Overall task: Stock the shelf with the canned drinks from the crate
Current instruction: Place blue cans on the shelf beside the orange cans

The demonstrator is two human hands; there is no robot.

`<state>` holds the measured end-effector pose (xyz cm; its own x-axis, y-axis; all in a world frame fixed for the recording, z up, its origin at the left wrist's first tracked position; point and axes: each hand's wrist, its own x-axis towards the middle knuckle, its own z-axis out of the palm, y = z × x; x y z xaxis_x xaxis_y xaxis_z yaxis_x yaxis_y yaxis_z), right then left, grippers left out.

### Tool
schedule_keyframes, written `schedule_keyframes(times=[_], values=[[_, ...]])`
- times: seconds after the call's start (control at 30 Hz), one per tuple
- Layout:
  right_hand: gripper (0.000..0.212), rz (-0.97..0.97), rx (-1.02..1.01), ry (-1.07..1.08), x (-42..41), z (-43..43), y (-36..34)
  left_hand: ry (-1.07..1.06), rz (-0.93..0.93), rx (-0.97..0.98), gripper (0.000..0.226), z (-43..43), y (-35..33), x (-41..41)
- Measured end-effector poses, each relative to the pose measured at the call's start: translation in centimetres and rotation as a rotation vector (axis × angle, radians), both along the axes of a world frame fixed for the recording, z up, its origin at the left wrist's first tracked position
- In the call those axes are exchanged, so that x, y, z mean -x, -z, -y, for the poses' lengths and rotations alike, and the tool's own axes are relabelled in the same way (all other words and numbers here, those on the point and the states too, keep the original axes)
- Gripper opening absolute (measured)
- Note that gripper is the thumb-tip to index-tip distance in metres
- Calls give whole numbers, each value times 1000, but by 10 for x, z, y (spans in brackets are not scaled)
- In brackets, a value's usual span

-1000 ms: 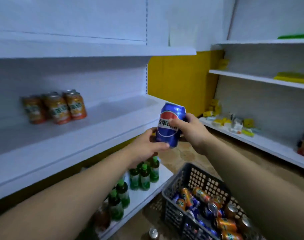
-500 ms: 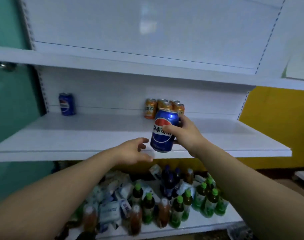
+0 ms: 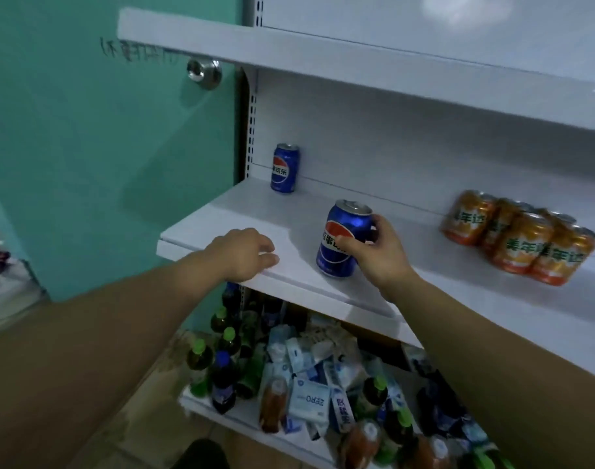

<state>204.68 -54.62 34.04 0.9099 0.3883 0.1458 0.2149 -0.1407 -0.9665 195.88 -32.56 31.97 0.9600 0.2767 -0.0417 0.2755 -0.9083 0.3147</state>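
"ZERO" on white packet [image 3: 309, 401]; "美年达" on orange cans [image 3: 540, 252]

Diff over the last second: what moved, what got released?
Left hand let go of the held blue can and went down to the front edge of the shelf. Right hand still grips it, now lowered from mid-air onto the shelf. Back blue can and orange cans unchanged.

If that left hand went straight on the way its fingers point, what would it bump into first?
Probably the blue can that the right hand grips near the front of the shelf. The left hand points towards it, though depth is hard to judge.
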Motion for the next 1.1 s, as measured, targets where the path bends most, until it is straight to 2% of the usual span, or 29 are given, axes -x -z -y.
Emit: schedule_keyframes(times=[0.23, 0.57, 0.83, 1.1], values=[[66, 113, 51, -37, -68, -76, 11, -111, -121, -108, 78, -32, 14, -45], [69, 239, 118, -4, -145, -146, 18, -120, -116, -123, 78, -37, 21, -52], [54, 234, 207, 94, -179, -169, 23, -110, -96, -121, 76, -36, 21, -51], [52, 255, 267, 106, -196, -178, 24, -103, -83, -131, 76, -38, 22, -51]])
